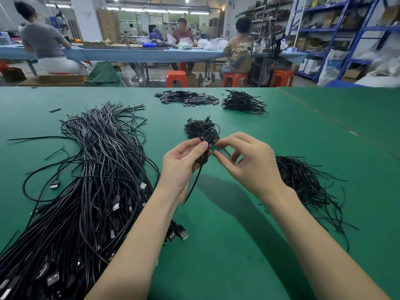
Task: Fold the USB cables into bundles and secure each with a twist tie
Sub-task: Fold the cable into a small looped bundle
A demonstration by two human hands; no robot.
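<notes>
My left hand (184, 163) grips a folded black USB cable bundle (203, 158) above the green table, thumb pressed on its top; one cable end hangs down from it. My right hand (249, 161) pinches a thin black twist tie (216, 148) at the bundle's right side. A big heap of loose black USB cables (91, 180) lies to the left, plugs toward me. A pile of black twist ties (307, 185) lies to the right. Just beyond my hands sits a small pile of tied bundles (200, 127).
The green table (216, 245) spreads out under everything. At its far edge lie a heap of small black sleeves (186, 98) and another cable bunch (242, 102). Beyond it, people sit at a long blue bench (129, 54), with orange stools (176, 77) and blue shelving (346, 29).
</notes>
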